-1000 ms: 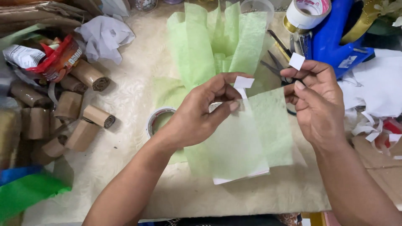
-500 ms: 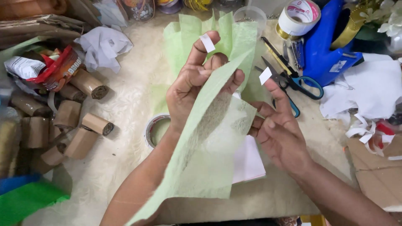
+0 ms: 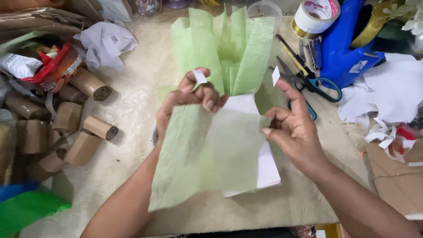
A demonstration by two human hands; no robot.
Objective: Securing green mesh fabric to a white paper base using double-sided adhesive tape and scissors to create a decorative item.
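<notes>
A sheet of light green tissue paper [image 3: 207, 154] hangs in front of me, held up by both hands. My left hand [image 3: 187, 103] pinches its top left corner, with a small white tape piece [image 3: 199, 76] stuck on a fingertip. My right hand [image 3: 293, 128] pinches the sheet's right edge between thumb and finger, and another white tape piece [image 3: 276, 76] sits on its raised index finger. Behind the sheet lies a white paper [image 3: 264, 163]. Further back stands a fan of folded green tissue strips [image 3: 229, 48].
Blue-handled scissors [image 3: 313, 83], a blue glue gun [image 3: 343, 48] and a tape roll [image 3: 315, 15] lie at the upper right. White paper scraps [image 3: 387, 97] are at the right. Brown paper rolls [image 3: 83, 132] pile up at the left, with a crumpled white sheet [image 3: 103, 44] above them.
The green sheet was lifted off the table, swung up on a slant, and is now spread wide between both hands. My right hand moved from under it to its right edge.
</notes>
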